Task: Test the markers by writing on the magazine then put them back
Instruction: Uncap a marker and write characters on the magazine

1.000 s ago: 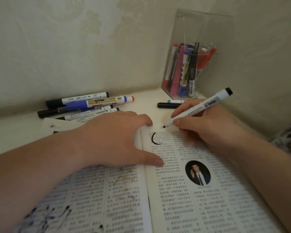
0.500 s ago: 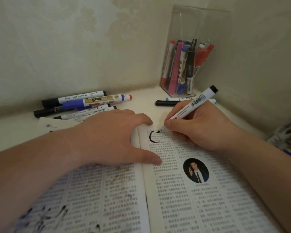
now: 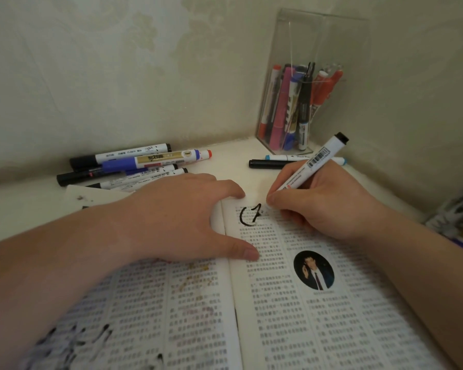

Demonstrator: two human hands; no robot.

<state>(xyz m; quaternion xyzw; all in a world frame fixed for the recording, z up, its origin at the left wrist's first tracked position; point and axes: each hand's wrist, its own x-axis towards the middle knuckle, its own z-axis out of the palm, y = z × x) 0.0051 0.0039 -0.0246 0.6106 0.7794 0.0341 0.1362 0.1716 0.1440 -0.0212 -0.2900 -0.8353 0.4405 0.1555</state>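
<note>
Two bare hands are on the open paper magazine (image 3: 292,329): the left hand (image 3: 177,217) lies flat with straight fingers on its middle fold, and the right hand (image 3: 329,206) has fingers curled round a thin white plastic marker with a black end (image 3: 314,162), tip at the top of the right page. That marker looks light, stiff and smooth, so holding it low near the tip seems best, while the soft pages need pressing flat.
</note>
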